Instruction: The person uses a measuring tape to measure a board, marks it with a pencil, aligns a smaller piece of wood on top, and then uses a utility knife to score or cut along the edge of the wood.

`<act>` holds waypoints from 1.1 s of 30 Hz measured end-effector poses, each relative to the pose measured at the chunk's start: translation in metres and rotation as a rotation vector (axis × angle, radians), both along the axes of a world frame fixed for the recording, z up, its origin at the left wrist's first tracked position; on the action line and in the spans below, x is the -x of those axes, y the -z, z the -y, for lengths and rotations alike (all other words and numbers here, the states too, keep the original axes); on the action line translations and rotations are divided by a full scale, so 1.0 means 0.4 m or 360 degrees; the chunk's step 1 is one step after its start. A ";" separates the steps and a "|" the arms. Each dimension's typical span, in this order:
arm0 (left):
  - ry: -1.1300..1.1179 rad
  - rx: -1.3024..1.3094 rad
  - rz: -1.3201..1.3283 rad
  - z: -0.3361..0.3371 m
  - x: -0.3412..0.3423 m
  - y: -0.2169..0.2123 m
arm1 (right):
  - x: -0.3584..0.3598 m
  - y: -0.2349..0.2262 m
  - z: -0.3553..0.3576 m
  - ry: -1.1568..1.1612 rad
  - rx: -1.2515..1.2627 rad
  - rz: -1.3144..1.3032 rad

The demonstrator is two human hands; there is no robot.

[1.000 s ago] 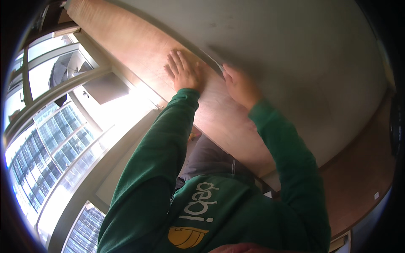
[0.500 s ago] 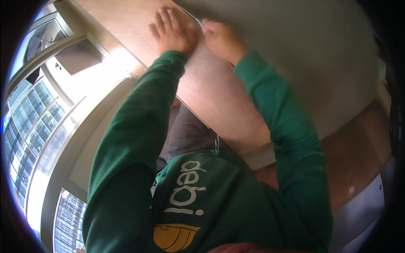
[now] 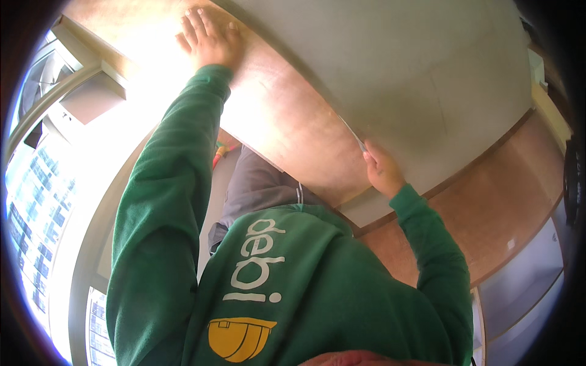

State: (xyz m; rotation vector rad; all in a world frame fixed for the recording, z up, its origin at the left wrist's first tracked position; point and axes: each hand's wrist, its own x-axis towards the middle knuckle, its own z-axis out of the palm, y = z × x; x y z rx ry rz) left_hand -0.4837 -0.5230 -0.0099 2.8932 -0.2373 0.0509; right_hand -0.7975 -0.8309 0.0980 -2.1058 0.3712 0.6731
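My left hand lies flat with fingers spread on a light wood-toned board, near its far left part. In my right hand is a thin, pale metal tool; its exact kind is hard to make out. The tool lies along the line where the wood-toned board meets a wide grey panel, pointing away from me. My right fingers are closed round its near end, close to the board's near right corner. Bright glare washes out the board around my left hand.
Tall windows stand along the left, beside a grey box-like piece. A reddish-brown surface stretches beyond the grey panel's right edge, with white shelving nearer me. By my leg hangs an orange and yellow item.
My right hand has drawn the tool back toward me and to the right along the board's edge. My left hand, formerly beside it, now rests farther left on the board.
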 end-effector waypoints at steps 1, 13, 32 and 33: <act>0.0006 0.0006 0.0009 0.003 -0.004 0.004 | 0.021 -0.004 0.016 0.0006 0.0006 0.0009; -0.0023 -0.0043 -0.0004 0.003 -0.007 -0.003 | -0.041 -0.052 0.045 0.0131 -0.0019 -0.0083; -0.0078 -0.0086 -0.0239 -0.004 -0.013 -0.068 | -1.206 0.186 -0.580 -0.0256 -0.0092 0.0404; -0.0073 -0.0070 -0.0205 -0.010 -0.005 -0.060 | -1.216 0.172 -0.594 -0.0276 -0.0099 0.0397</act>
